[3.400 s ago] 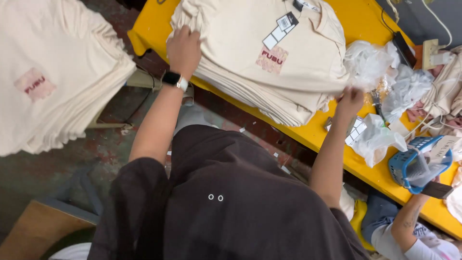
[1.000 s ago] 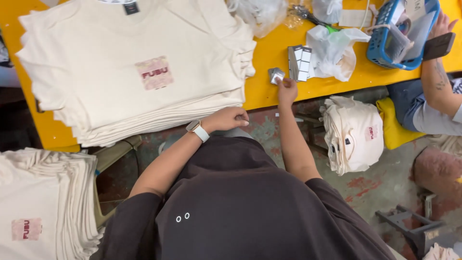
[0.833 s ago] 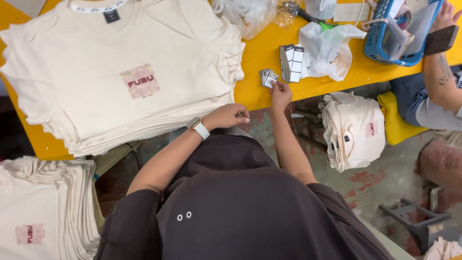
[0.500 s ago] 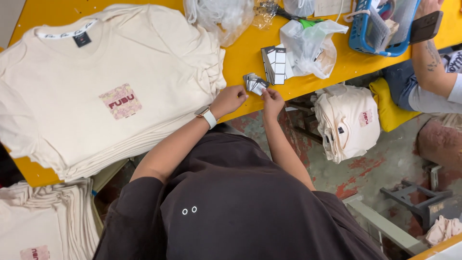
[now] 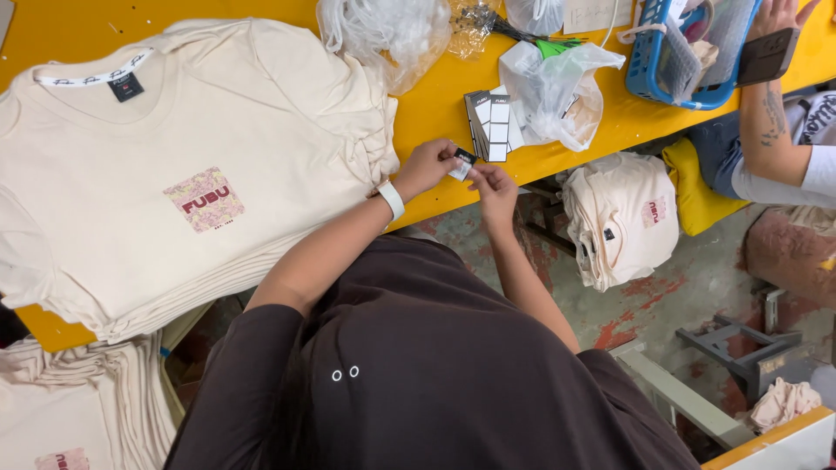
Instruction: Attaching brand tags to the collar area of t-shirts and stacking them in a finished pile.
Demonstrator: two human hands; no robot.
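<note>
A small black-and-white paper tag [image 5: 461,163] is pinched between my left hand [image 5: 424,165] and my right hand [image 5: 495,186], just at the front edge of the yellow table [image 5: 435,104]. My left wrist wears a white watch band. Left of my hands lies a tall stack of cream T-shirts [image 5: 174,174] with a pink square print on the chest. A small pile of the same tags [image 5: 489,126] rests on the table just beyond my hands.
Clear plastic bags [image 5: 383,35] and a bagged bundle [image 5: 553,87] lie at the table's back. A blue basket [image 5: 679,52] stands far right beside another person's forearm [image 5: 766,130] holding a phone. More folded cream shirts [image 5: 623,218] sit below the table; another stack [image 5: 78,409] is lower left.
My right hand lifted a tag from the pile and drew it toward me. My left hand left the shirt stack and joined it on the tag. The view shifted left.
</note>
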